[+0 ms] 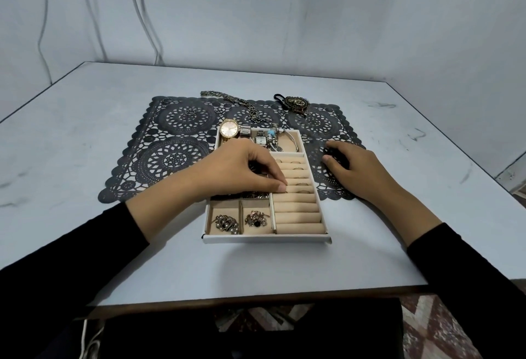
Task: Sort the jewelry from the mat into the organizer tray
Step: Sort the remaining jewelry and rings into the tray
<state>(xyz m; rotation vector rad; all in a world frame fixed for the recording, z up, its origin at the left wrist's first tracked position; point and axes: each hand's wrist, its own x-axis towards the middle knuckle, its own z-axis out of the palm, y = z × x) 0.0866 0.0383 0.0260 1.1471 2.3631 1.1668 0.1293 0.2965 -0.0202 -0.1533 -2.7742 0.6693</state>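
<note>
Left hand (pixel 242 171): fingertips (pixel 281 187) bunched on beige ring rolls (pixel 296 208) of white organizer tray (pixel 267 238), grip unclear; right hand (pixel 353 169) relaxed on black lace mat (pixel 170 142).

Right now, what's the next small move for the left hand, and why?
Probably lift the left hand off the ring rolls and reach toward the loose rings at the far left of the mat. Its fingertips are at the rolls, which already hold several rings, while a chain and a pendant also wait outside the tray.

Pale grey table (pixel 85 159), faint dark scuffs. Grey wall (pixel 313 17) behind; thin cables (pixel 156 51) hang at left. Patterned floor (pixel 441 330) below.
</note>
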